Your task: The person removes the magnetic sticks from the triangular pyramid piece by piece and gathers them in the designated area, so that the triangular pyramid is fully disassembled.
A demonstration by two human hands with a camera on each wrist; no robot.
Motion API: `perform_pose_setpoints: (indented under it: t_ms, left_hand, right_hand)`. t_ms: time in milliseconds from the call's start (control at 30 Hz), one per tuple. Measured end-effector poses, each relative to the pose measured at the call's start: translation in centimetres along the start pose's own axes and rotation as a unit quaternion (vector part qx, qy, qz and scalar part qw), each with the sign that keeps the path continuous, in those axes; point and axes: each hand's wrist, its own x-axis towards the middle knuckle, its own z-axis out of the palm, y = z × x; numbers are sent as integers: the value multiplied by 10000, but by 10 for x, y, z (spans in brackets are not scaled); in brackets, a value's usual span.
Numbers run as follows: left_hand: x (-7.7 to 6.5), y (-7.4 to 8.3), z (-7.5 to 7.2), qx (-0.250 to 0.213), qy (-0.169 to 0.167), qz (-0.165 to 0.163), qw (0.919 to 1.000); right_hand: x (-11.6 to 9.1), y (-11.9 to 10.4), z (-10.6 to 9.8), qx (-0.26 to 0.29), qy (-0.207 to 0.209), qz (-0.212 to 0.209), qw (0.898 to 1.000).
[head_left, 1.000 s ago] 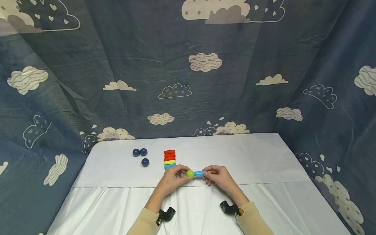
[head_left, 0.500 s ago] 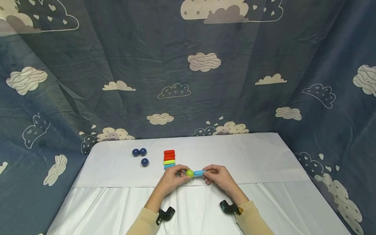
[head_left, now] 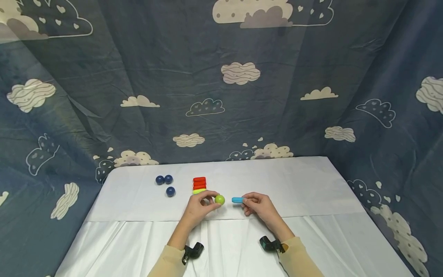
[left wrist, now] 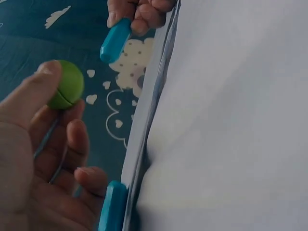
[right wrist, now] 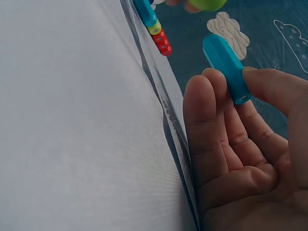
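Note:
My left hand pinches a green ball between thumb and fingertips, a seam showing on it in the left wrist view. To its right, my right hand holds a light-blue rod by one end between thumb and fingers. The rod's other end points towards the ball, with a gap between them. In the right wrist view the rod looks ribbed, with a small round spot on its near end. Another blue rod lies beside my left hand, which covers it in the head view.
Beyond my left hand, red rods and a yellow-green rod lie in a row. Three dark blue balls are farther left on the white-covered table. A cloud-patterned curtain stands behind the table.
The green ball and the blue rod were end to end between my hands; now they are apart. My left hand has shifted left with the ball, and the rod is slightly farther forward.

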Motion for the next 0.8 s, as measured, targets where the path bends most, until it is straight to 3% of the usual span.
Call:
perform_pose_setpoints:
  t_ms: [233, 567, 667, 800]
  left_hand:
    - [2, 6, -30, -327, 773, 212, 9962]
    - [-2, -8, -88, -458, 2029, -369, 9774]
    - [-5, -16, -99, -354, 2347, -392, 9706]
    - [-7, -25, -109, 162, 2762, -368, 9603]
  right_hand:
    - [0, 1, 0, 4, -59, -66, 10000]
    - [-1, 1, -1, -30, -80, -90, 9999]
    - [-1, 2, 0, 19, -105, -94, 9999]
    - [0, 2, 0, 85, -145, -124, 9998]
